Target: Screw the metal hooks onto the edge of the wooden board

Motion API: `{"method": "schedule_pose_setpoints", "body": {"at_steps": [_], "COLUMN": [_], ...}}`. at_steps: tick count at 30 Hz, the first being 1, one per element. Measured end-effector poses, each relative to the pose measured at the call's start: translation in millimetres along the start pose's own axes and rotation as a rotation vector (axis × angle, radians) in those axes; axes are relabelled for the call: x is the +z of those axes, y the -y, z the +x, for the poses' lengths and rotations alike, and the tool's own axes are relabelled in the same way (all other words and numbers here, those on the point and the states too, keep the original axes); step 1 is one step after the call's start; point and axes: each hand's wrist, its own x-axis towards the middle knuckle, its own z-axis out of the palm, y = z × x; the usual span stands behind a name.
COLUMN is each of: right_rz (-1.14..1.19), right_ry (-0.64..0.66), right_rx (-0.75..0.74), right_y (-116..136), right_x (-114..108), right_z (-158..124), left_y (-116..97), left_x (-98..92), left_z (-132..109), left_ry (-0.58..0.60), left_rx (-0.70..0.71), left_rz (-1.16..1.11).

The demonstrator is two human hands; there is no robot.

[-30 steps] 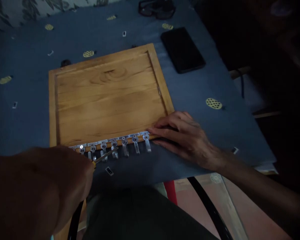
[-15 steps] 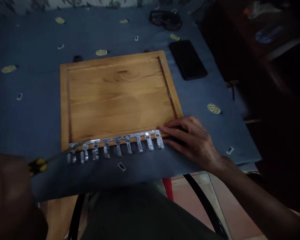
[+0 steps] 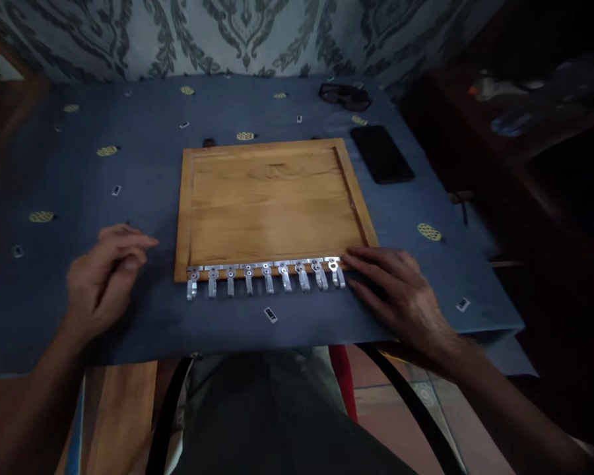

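Note:
A framed wooden board (image 3: 272, 198) lies flat on the blue cloth. Along its near edge runs a metal hook rail (image 3: 274, 265), its several hooks pointing toward me past the edge. My right hand (image 3: 406, 297) is at the right end, with fingertips on the rail and the board's corner and another finger below the edge. Left of the board, my left hand (image 3: 103, 280) hovers over the cloth, apart from the board. Its fingers are bent together near the thumb; anything between them is too small to make out.
A black phone (image 3: 382, 155) lies right of the board, with dark glasses (image 3: 345, 97) behind it. The blue-covered table (image 3: 307, 330) ends just in front of my lap. A patterned curtain (image 3: 247, 39) hangs behind. Dark shelving (image 3: 525, 158) with items stands at the right.
The yellow and black screwdriver has left the rail's left end and is out of sight. My left hand shows without it, beside the board. My right hand remains at the rail. The view has tilted up.

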Motion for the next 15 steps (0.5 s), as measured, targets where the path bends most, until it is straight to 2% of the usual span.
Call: {"method": "schedule_pose_setpoints", "body": {"at_steps": [2,8,11,15], "right_rz": [0.0,0.039,0.059,0.16], "right_ry": [-0.005,-0.037,-0.035,-0.039], "right_rx": [0.006,0.038,0.062,0.146], "right_y": [0,-3,-5,0], "right_x": [2,10,13,13], "right_z": [-1,-2,-2,-2], "left_y": [2,17,33,52], "left_x": [-3.0,-5.6,0.7,12.1], "left_z": [-6,-20,-11,11], "left_ry": [0.09,0.317,0.359,0.353], "left_rx": [0.066,0.061,0.09,0.116], "left_rz": [-0.006,0.095,0.156,0.215]}}
